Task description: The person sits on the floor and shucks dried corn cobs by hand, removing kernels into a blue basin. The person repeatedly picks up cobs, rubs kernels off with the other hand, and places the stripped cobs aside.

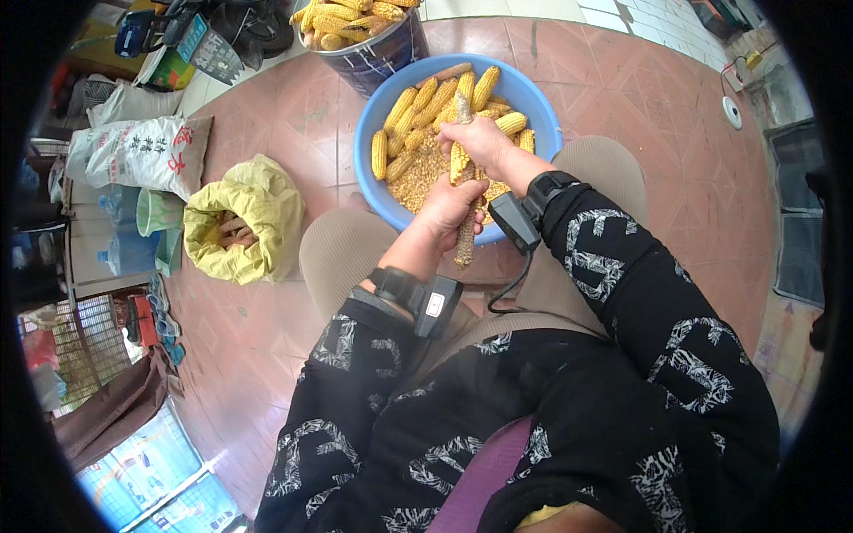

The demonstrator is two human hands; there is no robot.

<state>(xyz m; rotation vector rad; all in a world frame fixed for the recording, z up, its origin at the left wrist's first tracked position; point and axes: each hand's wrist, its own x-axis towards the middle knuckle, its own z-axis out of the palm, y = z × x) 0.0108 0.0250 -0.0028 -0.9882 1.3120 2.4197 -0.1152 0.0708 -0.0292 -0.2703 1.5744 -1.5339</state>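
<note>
My left hand point(452, 205) is closed around a bare corn cob point(465, 246), whose lower end sticks out below the fingers. Just above it, my right hand point(481, 141) grips an ear of corn point(458, 165) with yellow kernels on its near part and a stripped upper end. The two pieces meet or cross between my hands; the exact contact is partly hidden by the fingers. Both hands are over a blue plastic basin point(368, 188), which holds loose kernels point(416, 183) and several yellow ears of corn point(400, 106).
A dark bucket point(376, 61) heaped with ears of corn stands behind the basin. To the left are an open yellow woven sack point(286, 200) containing bare cobs, a white printed sack point(126, 153) and a green plastic basket point(158, 212). My knees flank the basin's near side.
</note>
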